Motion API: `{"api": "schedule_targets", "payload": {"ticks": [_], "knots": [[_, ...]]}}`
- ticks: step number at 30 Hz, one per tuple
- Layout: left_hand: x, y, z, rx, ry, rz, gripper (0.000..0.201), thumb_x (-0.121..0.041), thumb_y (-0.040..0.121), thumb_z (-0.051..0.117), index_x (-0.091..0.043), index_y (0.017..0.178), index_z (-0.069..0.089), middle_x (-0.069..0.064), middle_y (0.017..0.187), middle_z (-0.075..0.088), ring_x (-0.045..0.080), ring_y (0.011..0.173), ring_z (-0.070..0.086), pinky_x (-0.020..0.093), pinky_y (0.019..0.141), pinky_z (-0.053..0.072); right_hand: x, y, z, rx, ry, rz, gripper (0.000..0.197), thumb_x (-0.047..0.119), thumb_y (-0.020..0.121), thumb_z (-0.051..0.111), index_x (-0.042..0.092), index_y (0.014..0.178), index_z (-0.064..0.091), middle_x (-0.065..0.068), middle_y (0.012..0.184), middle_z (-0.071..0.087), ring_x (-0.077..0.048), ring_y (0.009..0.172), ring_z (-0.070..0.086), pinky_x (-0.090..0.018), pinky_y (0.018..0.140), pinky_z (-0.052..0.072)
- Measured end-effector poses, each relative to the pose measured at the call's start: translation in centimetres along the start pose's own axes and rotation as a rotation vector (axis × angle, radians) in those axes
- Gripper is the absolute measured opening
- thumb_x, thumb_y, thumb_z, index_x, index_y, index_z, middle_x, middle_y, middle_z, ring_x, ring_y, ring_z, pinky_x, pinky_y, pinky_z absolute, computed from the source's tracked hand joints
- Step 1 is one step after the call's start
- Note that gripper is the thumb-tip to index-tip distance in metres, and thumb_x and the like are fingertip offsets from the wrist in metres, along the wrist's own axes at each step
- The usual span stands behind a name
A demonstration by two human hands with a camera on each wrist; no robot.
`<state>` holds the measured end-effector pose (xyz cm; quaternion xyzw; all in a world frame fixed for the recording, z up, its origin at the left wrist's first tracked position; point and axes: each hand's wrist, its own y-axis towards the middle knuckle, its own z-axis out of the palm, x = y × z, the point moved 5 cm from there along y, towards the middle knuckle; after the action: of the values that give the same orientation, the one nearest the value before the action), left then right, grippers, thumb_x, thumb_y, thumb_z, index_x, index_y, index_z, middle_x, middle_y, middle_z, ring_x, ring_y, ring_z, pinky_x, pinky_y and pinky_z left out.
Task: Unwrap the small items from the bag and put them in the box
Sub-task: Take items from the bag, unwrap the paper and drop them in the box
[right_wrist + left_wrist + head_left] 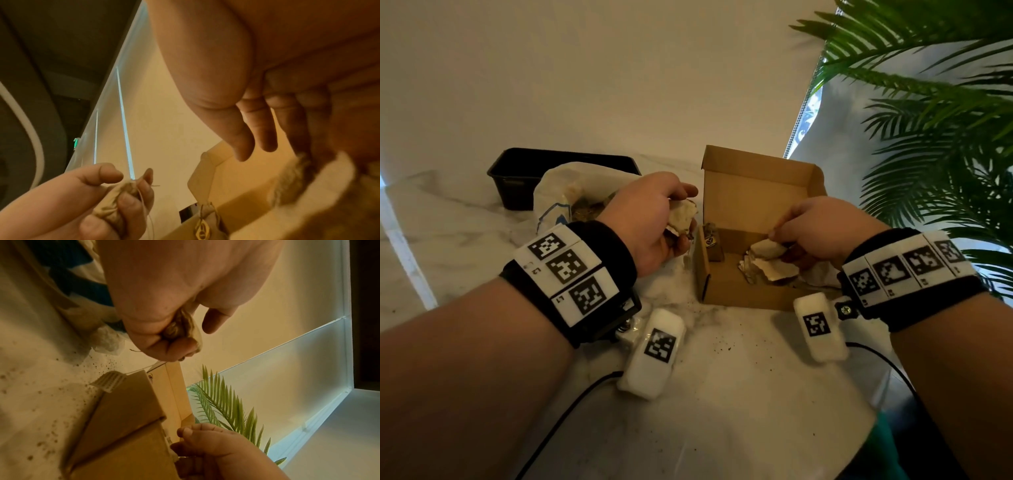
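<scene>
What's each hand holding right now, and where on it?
Left hand grips a crumpled paper wrapper, bunched in its curled fingers beside the box. Right hand pinches a whitish scrap by its upper edge, inside the box.

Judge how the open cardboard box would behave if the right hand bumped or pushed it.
The cardboard box looks thin-walled and holds only a few small pieces, so it is probably light and would slide on the smooth marble table. Its raised lid may flex or fold. The right hand inside it may steady it.
</scene>
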<state>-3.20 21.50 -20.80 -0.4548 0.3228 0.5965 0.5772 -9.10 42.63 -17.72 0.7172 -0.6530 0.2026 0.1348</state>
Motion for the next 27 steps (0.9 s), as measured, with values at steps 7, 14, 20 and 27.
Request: {"api": "schedule_targets", "payload": {"ticks": [7, 14, 20, 27], "knots": [[-0.2, -0.5, 0.3, 0.03, -0.081, -0.012, 0.037, -0.018, 0.097, 0.039, -0.007, 0.124, 0.061, 0.01, 0.085, 0.055, 0.021, 0.066, 0.055, 0.026, 0.05, 0.045, 3.3, -2.4, -1.6, -0.138, 0.161, -0.173, 0.022, 0.041, 0.091, 0.067, 0.019, 0.094, 0.068, -0.002, 0.089, 0.073, -0.02, 0.082, 0.071, -0.031, 0.063, 0.055], [-1.1, -0.7, 0.6, 0.085, -0.067, 0.043, 0.041, -0.038, 0.1, 0.036, -0.009, 0.118, 0.059, 0.009, 0.088, 0.056, 0.019, 0.061, 0.053, 0.027, 0.054, 0.042, 7.9, -2.4, 2.0, 0.058, 0.471, -0.264, 0.03, 0.046, 0.085, 0.072, 0.017, 0.093, 0.073, -0.003, 0.087, 0.075, -0.028, 0.087, 0.072, -0.048, 0.081, 0.06], [-1.1, -1.0, 1.2, 0.173, -0.042, 0.059, 0.053, -0.046, 0.101, 0.032, -0.007, 0.131, 0.052, 0.013, 0.097, 0.057, 0.017, 0.058, 0.06, 0.026, 0.053, 0.049, 7.4, -1.5, 5.5, 0.07, 0.696, -0.293, 0.025, 0.044, 0.078, 0.076, 0.02, 0.086, 0.074, -0.009, 0.091, 0.076, -0.034, 0.088, 0.072, -0.051, 0.073, 0.06], [-0.6, -0.4, 0.9, 0.157, -0.009, 0.045, 0.054, -0.05, 0.1, 0.034, -0.009, 0.129, 0.054, 0.011, 0.097, 0.062, 0.017, 0.057, 0.065, 0.028, 0.059, 0.051, 5.8, -0.6, 6.2, 0.088, 1.068, -0.293, 0.018, 0.026, 0.084, 0.072, 0.012, 0.097, 0.072, -0.017, 0.096, 0.072, -0.041, 0.088, 0.067, -0.056, 0.083, 0.056]]}}
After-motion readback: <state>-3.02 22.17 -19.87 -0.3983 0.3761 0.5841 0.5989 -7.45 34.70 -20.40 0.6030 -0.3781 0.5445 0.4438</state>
